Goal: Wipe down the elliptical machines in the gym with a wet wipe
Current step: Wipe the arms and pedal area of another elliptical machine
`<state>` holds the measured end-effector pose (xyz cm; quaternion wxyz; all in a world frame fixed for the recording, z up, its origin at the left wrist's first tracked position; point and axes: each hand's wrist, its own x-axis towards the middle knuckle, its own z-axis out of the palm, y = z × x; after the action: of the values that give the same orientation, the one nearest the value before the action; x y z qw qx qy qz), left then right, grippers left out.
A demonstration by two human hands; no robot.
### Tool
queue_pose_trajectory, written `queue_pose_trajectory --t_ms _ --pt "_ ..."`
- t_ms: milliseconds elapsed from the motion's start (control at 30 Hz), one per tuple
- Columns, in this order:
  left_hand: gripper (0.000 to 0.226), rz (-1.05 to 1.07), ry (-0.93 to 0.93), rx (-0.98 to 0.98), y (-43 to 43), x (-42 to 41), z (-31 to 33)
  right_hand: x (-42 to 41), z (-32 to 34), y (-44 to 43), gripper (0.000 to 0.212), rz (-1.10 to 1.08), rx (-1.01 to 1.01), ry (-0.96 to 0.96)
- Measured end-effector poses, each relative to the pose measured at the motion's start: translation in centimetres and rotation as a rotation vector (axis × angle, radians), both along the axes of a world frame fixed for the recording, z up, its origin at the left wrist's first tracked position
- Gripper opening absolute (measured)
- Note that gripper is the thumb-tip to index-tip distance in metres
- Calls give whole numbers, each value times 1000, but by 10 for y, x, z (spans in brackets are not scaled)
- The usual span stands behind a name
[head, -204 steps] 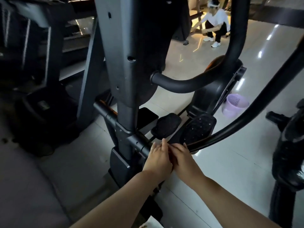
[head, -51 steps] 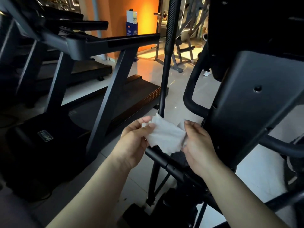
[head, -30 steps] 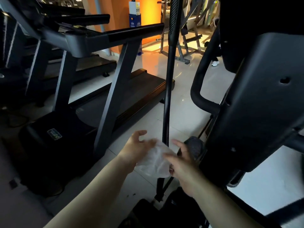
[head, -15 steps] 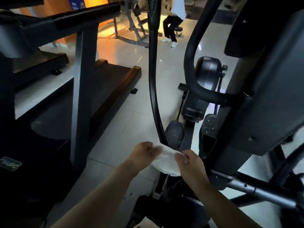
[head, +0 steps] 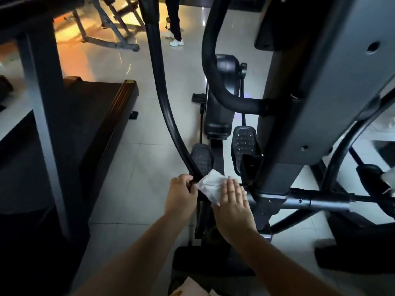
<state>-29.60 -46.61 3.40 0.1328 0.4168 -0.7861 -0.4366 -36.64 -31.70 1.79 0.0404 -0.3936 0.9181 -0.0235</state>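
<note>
White wet wipe (head: 210, 186) pressed under flat right hand (head: 234, 201), just beside left hand (head: 181, 195) curled round black elliptical bar (head: 162, 92)

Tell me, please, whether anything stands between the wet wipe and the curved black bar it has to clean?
Nothing visible does. The wet wipe lies against the lower end of the curved black bar, with the right hand pressing flat on it, while the left hand grips the bar just beside it.
</note>
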Motion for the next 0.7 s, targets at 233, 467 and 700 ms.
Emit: queue_pose_trajectory --t_ms 233,467,700 --pt "36 -101 -35 -184 16 1 4 0 -3 -14 61 192 -125 84" --pt "55 -190 -117 -79 28 13 8 -17 -6 3 64 97 -118 128" --pt "53 -153 -76 -116 22 17 9 -5 1 -32 82 231 -74 16"
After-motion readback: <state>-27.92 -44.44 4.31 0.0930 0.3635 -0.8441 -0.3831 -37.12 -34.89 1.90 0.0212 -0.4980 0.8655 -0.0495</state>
